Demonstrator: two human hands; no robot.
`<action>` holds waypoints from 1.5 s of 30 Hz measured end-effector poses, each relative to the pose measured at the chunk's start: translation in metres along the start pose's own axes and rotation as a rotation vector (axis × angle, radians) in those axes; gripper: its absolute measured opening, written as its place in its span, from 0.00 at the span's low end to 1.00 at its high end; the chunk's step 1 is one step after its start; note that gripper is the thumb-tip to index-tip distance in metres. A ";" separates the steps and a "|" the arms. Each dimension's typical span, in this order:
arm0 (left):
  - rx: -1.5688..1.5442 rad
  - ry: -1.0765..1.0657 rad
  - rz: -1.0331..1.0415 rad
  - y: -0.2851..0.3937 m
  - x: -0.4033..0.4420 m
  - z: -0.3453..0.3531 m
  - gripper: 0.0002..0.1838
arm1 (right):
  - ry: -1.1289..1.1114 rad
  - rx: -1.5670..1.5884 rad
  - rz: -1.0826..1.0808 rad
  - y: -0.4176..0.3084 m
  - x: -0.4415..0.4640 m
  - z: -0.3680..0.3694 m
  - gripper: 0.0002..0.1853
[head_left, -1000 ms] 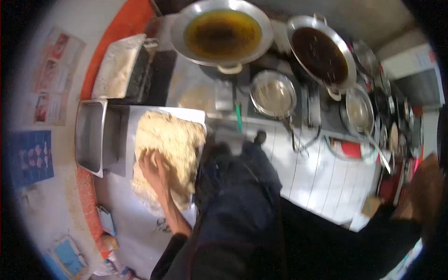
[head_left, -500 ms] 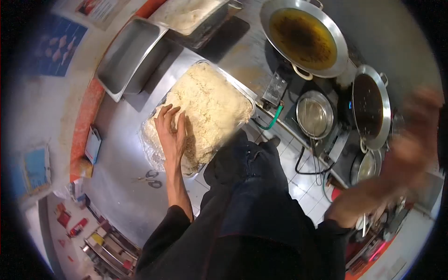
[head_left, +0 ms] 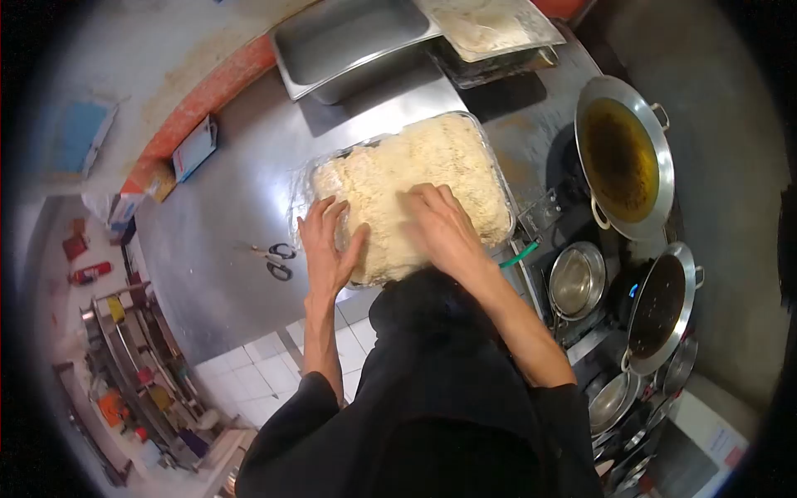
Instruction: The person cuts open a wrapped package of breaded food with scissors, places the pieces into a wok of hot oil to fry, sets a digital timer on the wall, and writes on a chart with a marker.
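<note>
A shallow metal tray heaped with pale, crumbly floury mixture (head_left: pixel 398 178) lies on the steel table, with clear plastic wrap around its left edge. At the left side of the mixture, my left hand (head_left: pixel 330 245) rests with fingers spread and slightly bent, holding nothing visible. My right hand (head_left: pixel 440 226) is over the middle of the mixture, palm down, its fingers apart and partly blurred. The fingertips of both hands touch or nearly touch the mixture.
Scissors (head_left: pixel 274 260) lie on the steel table (head_left: pixel 207 290) left of the tray. Behind stand a deep steel pan (head_left: pixel 353 41) and a flour-dusted tray (head_left: pixel 494 25). At right are an oil wok (head_left: pixel 618 158), a dark-liquid wok (head_left: pixel 660 307) over a blue flame, and strainers (head_left: pixel 577 280).
My right hand has come from the far right onto the mixture. My left hand stays at the mixture's left side. The view has turned, showing more of the table and the room at left.
</note>
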State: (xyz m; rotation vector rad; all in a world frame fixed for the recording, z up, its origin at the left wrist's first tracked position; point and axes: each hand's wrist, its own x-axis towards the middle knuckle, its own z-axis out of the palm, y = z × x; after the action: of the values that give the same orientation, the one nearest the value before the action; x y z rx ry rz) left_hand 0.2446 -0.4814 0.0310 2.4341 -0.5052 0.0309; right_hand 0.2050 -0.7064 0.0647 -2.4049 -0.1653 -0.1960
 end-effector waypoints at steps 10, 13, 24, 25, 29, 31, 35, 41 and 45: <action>0.087 -0.020 -0.071 -0.009 -0.008 -0.002 0.37 | -0.266 -0.243 -0.101 -0.006 0.044 0.014 0.23; 0.090 0.075 -0.171 -0.014 -0.012 -0.003 0.29 | -0.270 -0.263 -0.111 -0.006 0.045 0.022 0.23; 0.056 0.389 -0.304 -0.058 -0.012 0.007 0.09 | -0.272 -0.187 -0.098 -0.003 0.050 0.022 0.22; 0.035 0.451 -0.400 -0.066 -0.012 0.008 0.09 | -0.285 -0.186 -0.079 -0.002 0.050 0.023 0.22; 0.130 0.525 -0.312 -0.063 -0.004 0.003 0.10 | -0.272 -0.179 -0.076 0.001 0.048 0.018 0.21; 0.032 0.450 -0.214 -0.043 -0.001 -0.004 0.11 | -0.283 -0.129 -0.107 0.003 0.049 0.018 0.19; -0.039 0.069 0.107 -0.015 0.005 -0.012 0.18 | -0.316 -0.068 -0.009 -0.006 0.046 0.018 0.18; 0.037 -0.242 0.138 -0.019 0.021 -0.021 0.35 | -0.299 -0.104 0.110 -0.002 0.035 0.032 0.12; 0.089 -0.355 0.170 -0.019 0.028 -0.028 0.40 | -0.175 -0.008 0.058 -0.003 0.023 0.027 0.10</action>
State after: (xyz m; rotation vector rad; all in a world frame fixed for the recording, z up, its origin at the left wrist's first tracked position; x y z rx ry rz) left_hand 0.2805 -0.4608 0.0463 2.4864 -0.8838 -0.3186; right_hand 0.2295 -0.6847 0.0513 -2.4306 -0.1745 0.0408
